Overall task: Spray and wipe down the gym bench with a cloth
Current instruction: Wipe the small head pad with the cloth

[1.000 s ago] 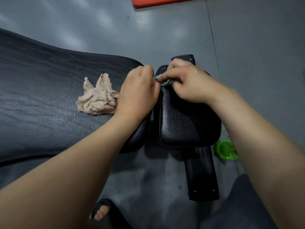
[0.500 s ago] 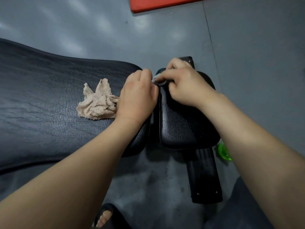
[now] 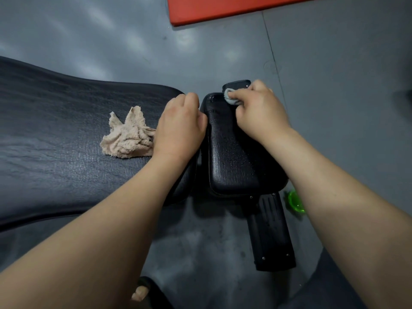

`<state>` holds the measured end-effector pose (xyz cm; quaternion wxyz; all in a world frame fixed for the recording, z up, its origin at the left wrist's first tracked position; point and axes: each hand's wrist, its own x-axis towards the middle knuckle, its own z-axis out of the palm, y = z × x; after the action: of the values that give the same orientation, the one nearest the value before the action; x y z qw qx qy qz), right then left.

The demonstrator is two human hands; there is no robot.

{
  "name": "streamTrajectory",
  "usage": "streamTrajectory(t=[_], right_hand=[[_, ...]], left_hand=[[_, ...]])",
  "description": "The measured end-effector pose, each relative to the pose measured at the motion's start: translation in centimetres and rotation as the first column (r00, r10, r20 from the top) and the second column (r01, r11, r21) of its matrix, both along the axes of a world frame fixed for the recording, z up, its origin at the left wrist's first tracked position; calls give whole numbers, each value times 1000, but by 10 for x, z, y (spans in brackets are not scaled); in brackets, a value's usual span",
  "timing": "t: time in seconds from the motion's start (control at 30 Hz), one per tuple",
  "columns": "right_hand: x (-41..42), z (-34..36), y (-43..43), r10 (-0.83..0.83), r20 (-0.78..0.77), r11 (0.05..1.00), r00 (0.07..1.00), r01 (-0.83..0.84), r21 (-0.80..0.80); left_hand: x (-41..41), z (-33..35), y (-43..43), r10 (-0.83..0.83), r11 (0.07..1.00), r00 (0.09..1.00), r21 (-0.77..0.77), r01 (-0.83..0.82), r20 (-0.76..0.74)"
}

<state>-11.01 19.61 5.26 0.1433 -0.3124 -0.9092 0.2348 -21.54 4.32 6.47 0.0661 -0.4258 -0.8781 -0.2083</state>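
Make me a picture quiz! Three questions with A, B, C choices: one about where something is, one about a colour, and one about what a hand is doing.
1. Where does the crumpled beige cloth lie?
A. on the floor
B. on the long black padded bench
C. in a bucket

2. What colour is the flat rectangular mat at the far side of the floor?
A. red
B. blue
C. yellow

3. What is the right hand doing?
A. lying flat and open
B. gripping a small grey wad at the small black seat pad
C. holding a bottle

Answers:
1 B: the cloth rests on the bench's wrinkled top, beside the left hand.
2 A: the mat is plainly red.
3 B: its fingers curl round the wad at the pad's far end.
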Motion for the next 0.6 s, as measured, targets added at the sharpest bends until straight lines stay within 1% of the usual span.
streamTrajectory(t=[0.07,0.1,0.13,0.2,0.27,0.33,0.37,0.47,0.53,0.6], right_hand=[[1,1,1,-143,117,989,983,137,53],[-1,1,-2,-175,129,984,976,169,56],[-3,1,-5,-166,110,986,980,163,41],[-10,-1,-12,-48,15,999,999,48,9],[-14,-2,-16,102,-73,995,992,-103,-2],[-15,-3,-15,196,-103,981,975,-196,6],[-14,-4,-13,202,-100,979,974,-203,2],[-6,-6,-2,94,-66,995,993,-97,-37],[3,-8,8,-12,30,1000,999,13,-28],[12,-8,17,-126,132,992,983,128,-8]], left_hand=[[0,0,0,3,1000,1000,1,-3,1],[0,0,0,6,1000,1000,1,-6,1],[0,1,0,9,1000,1000,0,-9,1],[1,1,0,14,1000,1000,-1,-14,-1],[0,1,0,11,1000,1000,-4,-11,-6],[0,1,0,5,1000,1000,-8,-5,-15],[-1,1,0,4,1000,1000,-10,-5,-19],[-1,1,0,6,1000,1000,-14,-6,-21],[-1,0,-1,5,1000,1000,-19,-6,-18],[-1,0,-1,4,1000,1000,-24,-4,-20]])
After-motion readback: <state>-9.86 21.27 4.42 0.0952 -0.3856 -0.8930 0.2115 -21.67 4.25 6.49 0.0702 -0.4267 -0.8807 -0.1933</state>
